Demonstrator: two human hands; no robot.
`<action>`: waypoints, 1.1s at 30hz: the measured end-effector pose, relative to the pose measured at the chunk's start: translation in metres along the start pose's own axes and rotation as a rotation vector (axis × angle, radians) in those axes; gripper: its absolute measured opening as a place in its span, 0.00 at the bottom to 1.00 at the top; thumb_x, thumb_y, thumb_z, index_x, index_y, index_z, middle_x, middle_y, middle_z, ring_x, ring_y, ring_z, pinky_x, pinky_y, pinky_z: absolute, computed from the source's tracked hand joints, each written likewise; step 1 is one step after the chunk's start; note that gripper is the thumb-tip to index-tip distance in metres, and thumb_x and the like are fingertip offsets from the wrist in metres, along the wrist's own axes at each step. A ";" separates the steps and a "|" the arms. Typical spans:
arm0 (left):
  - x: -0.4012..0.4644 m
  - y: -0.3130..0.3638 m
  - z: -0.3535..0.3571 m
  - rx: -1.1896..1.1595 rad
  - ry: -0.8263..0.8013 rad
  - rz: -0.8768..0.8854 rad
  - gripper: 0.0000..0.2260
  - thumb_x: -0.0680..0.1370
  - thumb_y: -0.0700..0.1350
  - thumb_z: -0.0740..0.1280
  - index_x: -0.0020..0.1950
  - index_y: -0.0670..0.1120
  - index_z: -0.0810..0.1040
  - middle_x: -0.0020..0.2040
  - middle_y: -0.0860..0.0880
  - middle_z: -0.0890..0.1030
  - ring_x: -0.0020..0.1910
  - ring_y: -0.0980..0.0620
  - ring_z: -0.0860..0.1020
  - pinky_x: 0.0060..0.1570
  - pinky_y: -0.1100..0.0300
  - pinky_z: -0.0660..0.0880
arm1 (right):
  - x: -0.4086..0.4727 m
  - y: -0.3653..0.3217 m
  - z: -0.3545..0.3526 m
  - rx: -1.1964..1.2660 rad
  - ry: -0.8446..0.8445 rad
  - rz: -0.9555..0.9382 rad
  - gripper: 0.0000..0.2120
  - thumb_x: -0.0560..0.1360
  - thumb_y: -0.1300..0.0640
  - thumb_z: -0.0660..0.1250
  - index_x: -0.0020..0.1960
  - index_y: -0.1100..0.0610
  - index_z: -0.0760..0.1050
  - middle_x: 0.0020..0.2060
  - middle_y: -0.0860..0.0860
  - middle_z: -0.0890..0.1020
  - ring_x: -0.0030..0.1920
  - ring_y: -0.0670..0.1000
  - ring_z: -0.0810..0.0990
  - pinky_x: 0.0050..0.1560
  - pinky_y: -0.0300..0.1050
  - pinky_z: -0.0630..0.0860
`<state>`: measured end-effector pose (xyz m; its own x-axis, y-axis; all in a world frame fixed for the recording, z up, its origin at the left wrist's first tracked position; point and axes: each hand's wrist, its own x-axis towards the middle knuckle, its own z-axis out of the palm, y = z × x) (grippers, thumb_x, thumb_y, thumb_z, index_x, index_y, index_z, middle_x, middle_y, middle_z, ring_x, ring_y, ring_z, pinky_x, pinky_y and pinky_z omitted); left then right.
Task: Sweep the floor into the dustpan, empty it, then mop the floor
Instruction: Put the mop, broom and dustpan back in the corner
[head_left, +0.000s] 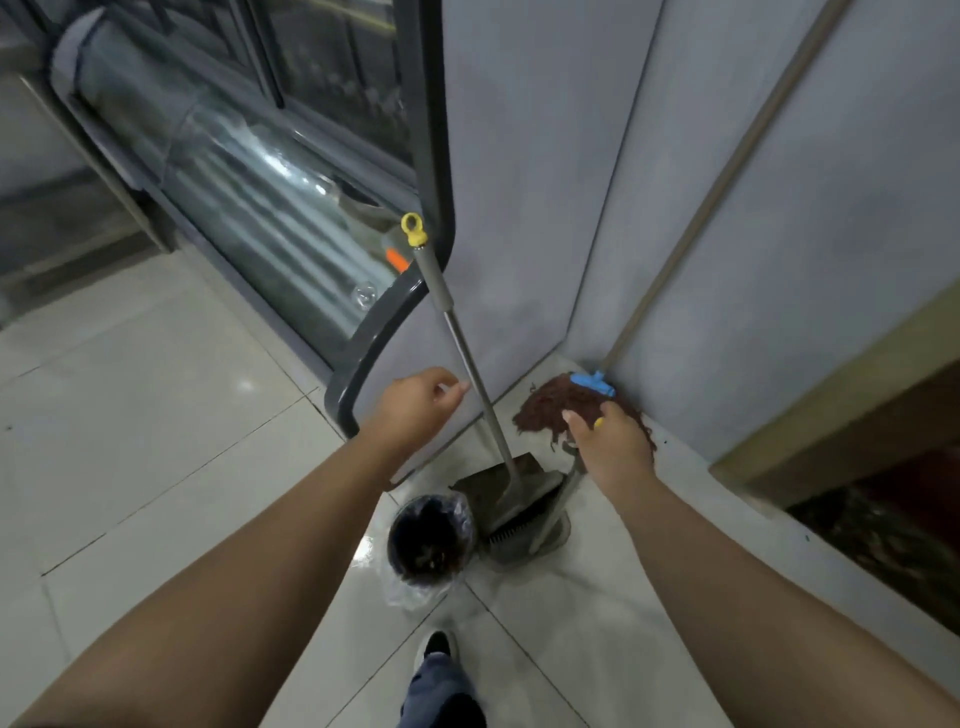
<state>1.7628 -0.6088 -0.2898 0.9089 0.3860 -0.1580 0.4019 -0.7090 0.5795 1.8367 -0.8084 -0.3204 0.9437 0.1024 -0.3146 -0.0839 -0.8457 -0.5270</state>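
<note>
The left hand (415, 402), loosely curled and holding nothing, is beside the dustpan handle (470, 374); the right hand (610, 441) grips a yellow-tipped handle. Best to lean both handles firmly into the corner, then take the mop (566, 408).

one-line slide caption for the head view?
Left hand beside grey broom handle, right hand gripping yellow-tipped dustpan handle near brown mop.

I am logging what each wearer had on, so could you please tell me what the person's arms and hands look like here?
Both forearms are bare from the frame's bottom edge to the wrist, with no sleeves in view. The left hand and the right hand wear no gloves, and no watch, bracelet or ring is visible.
</note>
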 end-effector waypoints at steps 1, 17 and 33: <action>0.011 -0.005 -0.004 -0.008 -0.018 0.003 0.16 0.79 0.55 0.59 0.58 0.46 0.76 0.55 0.46 0.80 0.54 0.48 0.77 0.46 0.61 0.69 | 0.001 -0.002 0.003 -0.009 0.015 0.043 0.28 0.78 0.44 0.59 0.71 0.62 0.64 0.64 0.60 0.74 0.64 0.59 0.72 0.60 0.50 0.70; 0.148 -0.039 -0.022 -0.312 0.035 -0.167 0.20 0.78 0.53 0.62 0.57 0.36 0.76 0.51 0.38 0.80 0.56 0.39 0.76 0.55 0.51 0.71 | 0.022 0.001 0.002 -0.059 0.272 0.137 0.16 0.78 0.50 0.63 0.58 0.59 0.78 0.47 0.58 0.83 0.53 0.58 0.78 0.60 0.49 0.70; 0.253 -0.033 -0.016 -0.632 0.252 -0.126 0.18 0.72 0.48 0.68 0.58 0.40 0.74 0.53 0.38 0.76 0.57 0.37 0.75 0.59 0.47 0.72 | 0.027 0.008 0.003 0.006 0.302 0.226 0.26 0.74 0.36 0.60 0.66 0.49 0.71 0.52 0.42 0.81 0.52 0.50 0.80 0.46 0.42 0.71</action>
<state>1.9776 -0.4780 -0.3361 0.7749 0.6227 -0.1086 0.2913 -0.1994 0.9356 1.8610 -0.8111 -0.3353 0.9528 -0.2465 -0.1773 -0.3022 -0.8262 -0.4754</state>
